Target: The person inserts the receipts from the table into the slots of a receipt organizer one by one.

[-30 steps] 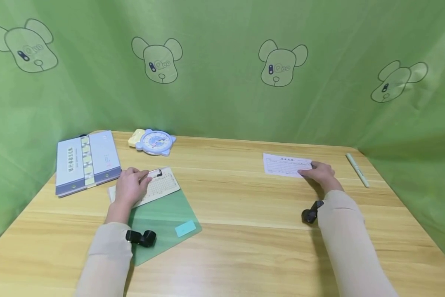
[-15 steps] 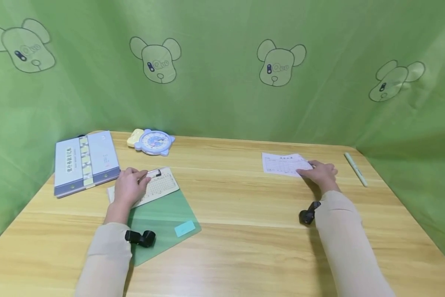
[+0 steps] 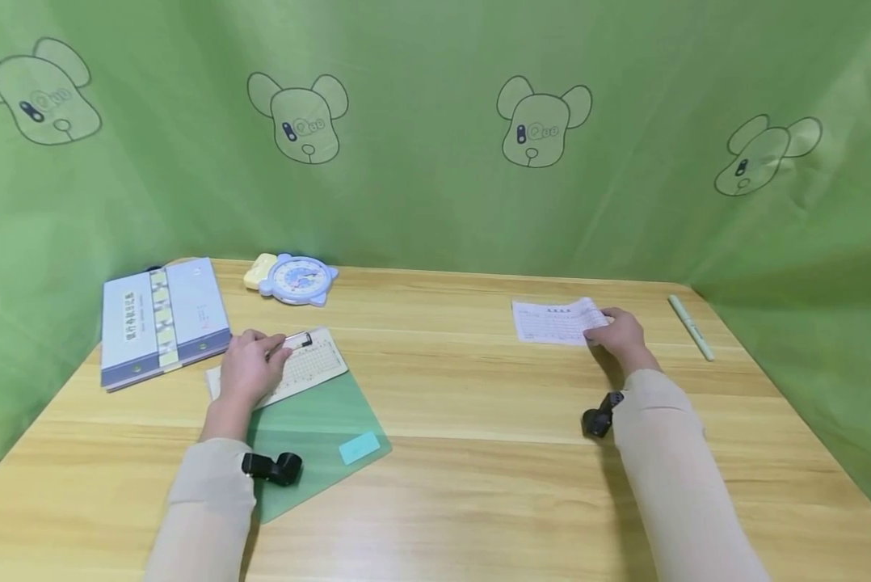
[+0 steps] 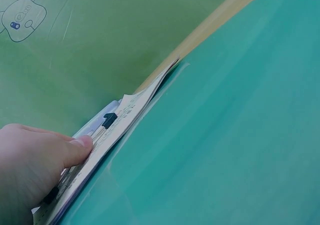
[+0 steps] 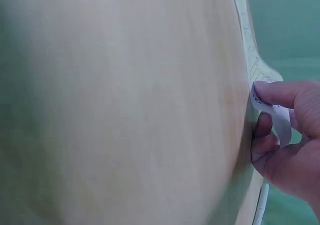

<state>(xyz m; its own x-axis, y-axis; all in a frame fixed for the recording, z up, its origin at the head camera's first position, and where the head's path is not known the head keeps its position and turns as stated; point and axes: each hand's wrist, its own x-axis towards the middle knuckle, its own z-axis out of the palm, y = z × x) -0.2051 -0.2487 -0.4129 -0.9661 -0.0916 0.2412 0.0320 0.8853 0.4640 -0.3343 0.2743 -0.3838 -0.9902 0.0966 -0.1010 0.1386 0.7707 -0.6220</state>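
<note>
At the left of the table, my left hand (image 3: 250, 370) grips the metal clip (image 3: 299, 340) with black ends on a translucent green clipboard (image 3: 319, 453). The thumb lies across the clip in the left wrist view. Beneath it is a cream printed grid sheet (image 3: 312, 365), its far edge lifted a little off the board in the left wrist view. My right hand (image 3: 623, 335) pinches the right end of a white printed slip (image 3: 555, 322) between thumb and fingers. That end curls up, as the slip (image 5: 262, 72) shows in the right wrist view, while its left part lies flat.
A blue ledger binder (image 3: 162, 323) lies at the left edge. Behind the clipboard is a round blue toy clock (image 3: 299, 280) beside a small yellow block (image 3: 261, 271). A pale green pen (image 3: 691, 326) lies at the far right. Green curtain (image 3: 421, 202) encloses the table's back and sides.
My right hand has lifted and curled the right end of the slip, shifting slightly. The left hand keeps its grip on the clip. The head view has turned slightly right.
</note>
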